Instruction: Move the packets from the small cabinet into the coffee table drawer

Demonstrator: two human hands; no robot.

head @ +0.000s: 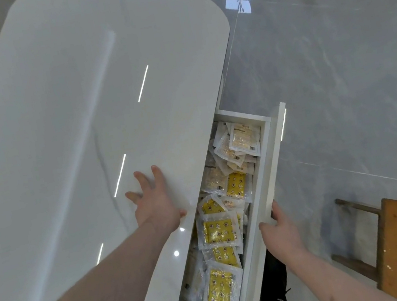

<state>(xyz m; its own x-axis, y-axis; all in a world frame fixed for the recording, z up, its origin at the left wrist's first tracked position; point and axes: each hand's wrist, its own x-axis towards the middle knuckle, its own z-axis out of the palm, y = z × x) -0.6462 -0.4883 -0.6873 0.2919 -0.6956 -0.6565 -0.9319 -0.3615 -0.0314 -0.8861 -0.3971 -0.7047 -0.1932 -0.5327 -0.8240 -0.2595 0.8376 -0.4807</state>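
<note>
Inside the coffee table drawer (269, 164), crinkled clear-and-yellow plastic packets (218, 231) lie heaped. The left hand (155, 205) rests flat, fingers spread, on the glossy rounded tabletop (65, 107) beside the drawer; the right hand (282, 231) grips the drawer's white front panel.

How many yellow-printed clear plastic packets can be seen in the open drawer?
5 yellow-printed clear plastic packets: one mid-drawer, one partly covered below it, one flat, one beneath that, one nearest the camera. More may lie hidden under the tabletop.

Bare forearms and hands (155, 205), sleeveless.
</note>
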